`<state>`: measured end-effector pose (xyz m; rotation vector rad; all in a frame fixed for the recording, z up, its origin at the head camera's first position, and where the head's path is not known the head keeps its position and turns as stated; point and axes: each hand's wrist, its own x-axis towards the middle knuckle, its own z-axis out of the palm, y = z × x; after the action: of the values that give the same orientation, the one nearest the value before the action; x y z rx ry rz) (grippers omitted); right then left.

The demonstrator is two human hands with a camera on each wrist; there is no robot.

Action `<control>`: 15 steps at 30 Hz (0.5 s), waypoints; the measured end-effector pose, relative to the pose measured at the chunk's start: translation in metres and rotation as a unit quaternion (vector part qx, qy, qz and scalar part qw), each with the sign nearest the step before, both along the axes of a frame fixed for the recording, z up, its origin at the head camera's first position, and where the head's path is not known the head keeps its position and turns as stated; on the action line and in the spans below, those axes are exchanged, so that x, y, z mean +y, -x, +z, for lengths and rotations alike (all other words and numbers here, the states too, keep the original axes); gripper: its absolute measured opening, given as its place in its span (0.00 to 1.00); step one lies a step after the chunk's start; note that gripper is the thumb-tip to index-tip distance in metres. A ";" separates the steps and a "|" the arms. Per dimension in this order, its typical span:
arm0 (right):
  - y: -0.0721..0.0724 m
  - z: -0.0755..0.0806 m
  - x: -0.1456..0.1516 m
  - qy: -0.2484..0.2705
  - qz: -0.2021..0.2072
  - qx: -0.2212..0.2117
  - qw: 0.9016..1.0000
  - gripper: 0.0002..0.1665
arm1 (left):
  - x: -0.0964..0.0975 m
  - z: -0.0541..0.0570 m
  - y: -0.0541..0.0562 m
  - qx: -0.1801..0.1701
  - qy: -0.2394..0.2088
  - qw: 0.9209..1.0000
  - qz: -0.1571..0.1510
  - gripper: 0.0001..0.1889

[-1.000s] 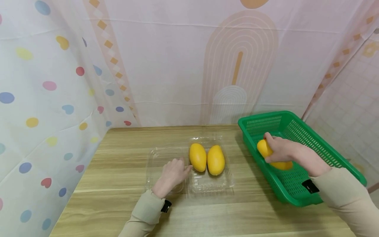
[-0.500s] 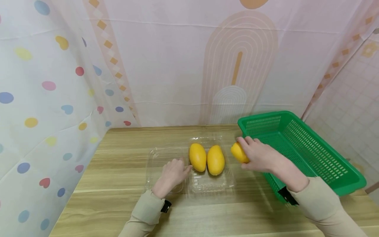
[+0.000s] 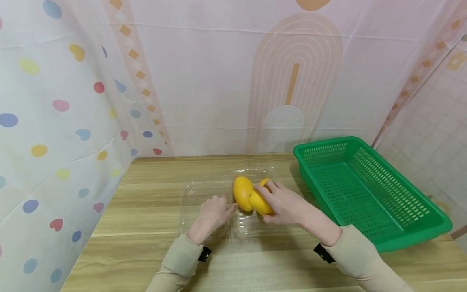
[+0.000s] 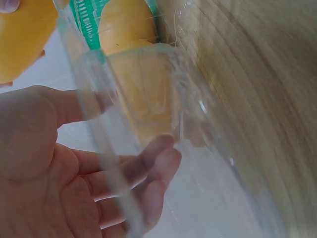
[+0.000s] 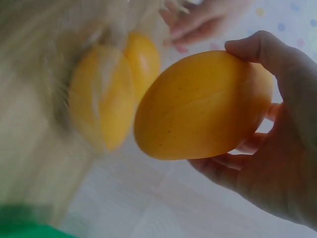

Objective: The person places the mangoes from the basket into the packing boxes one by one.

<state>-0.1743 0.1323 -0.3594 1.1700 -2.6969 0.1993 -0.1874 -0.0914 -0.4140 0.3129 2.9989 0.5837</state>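
My right hand [image 3: 290, 206] grips a yellow mango [image 5: 200, 106], thumb on one side and fingers on the other, close over the clear plastic clamshell container [image 3: 255, 232]. Two more mangoes lie side by side in the container's right half. The left mango [image 3: 242, 192] shows well in the head view, while the held one and my right hand mostly cover the other mango [image 5: 101, 96]. At the container's middle fold, my left hand [image 3: 213, 213] holds the clear plastic with bent fingers. Through that plastic, its fingertips [image 4: 161, 156] show in the left wrist view.
On the right side of the wooden table [image 3: 146, 251] stands a green slotted plastic basket [image 3: 350, 194], with no fruit visible in it. The container's open left half [image 3: 193, 198] lies flat. A patterned curtain [image 3: 204, 89] hangs behind the table.
My right hand has lifted the mango out of the green basket and carried it left, over the container. My left hand and the two mangoes in the container have stayed in place.
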 end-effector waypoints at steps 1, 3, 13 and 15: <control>0.000 -0.004 -0.002 0.000 0.008 0.001 1.000 0.42 | 0.000 0.000 0.000 0.001 0.002 1.000 0.000 0.17; 0.000 -0.011 -0.006 -0.002 0.020 -0.001 1.000 0.42 | 0.000 0.000 0.000 0.003 0.004 1.000 0.000 0.17; 0.000 -0.029 -0.014 -0.047 -0.008 -0.112 0.993 0.41 | 0.000 0.002 0.000 -0.001 0.011 1.000 0.005 0.18; 0.000 -0.030 -0.014 -0.048 -0.008 -0.125 0.991 0.41 | 0.000 0.002 0.000 0.000 0.011 1.000 0.006 0.18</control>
<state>-0.1745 0.1179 -0.3895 1.2241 -2.9626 0.2293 -0.1879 -0.0915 -0.4120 0.2928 3.0068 0.5524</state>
